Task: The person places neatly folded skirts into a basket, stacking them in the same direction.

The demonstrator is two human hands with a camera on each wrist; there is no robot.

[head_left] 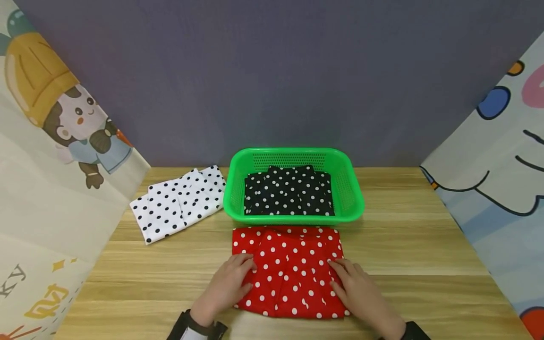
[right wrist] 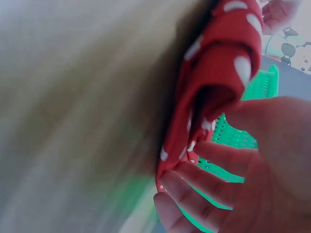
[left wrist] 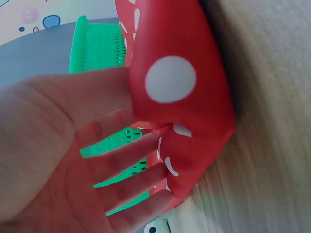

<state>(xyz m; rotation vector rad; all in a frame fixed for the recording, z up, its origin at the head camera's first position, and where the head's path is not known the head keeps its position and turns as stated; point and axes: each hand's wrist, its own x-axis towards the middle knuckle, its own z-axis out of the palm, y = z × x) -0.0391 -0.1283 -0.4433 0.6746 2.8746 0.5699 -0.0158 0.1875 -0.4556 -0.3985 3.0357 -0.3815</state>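
Observation:
A folded red cloth with white dots [head_left: 289, 274] lies flat on the wooden table, just in front of the green basket. On its left side my left hand [head_left: 229, 283] rests with fingertips and thumb on the fabric. Opposite, my right hand [head_left: 359, 288] touches the right side in the same way. In the left wrist view the fingers [left wrist: 129, 182] reach out fairly straight against the red fabric [left wrist: 189, 111]. The right wrist view shows spread fingers [right wrist: 209, 189] along the layered edge of the red cloth [right wrist: 218, 68].
The green basket [head_left: 357, 203] stands at the back of the table and holds a folded black cloth with white dots [head_left: 284, 193]. Left of it lies a folded white cloth with black dots [head_left: 178, 203]. A grey wall [head_left: 272, 75] rises behind, with printed panels at both sides.

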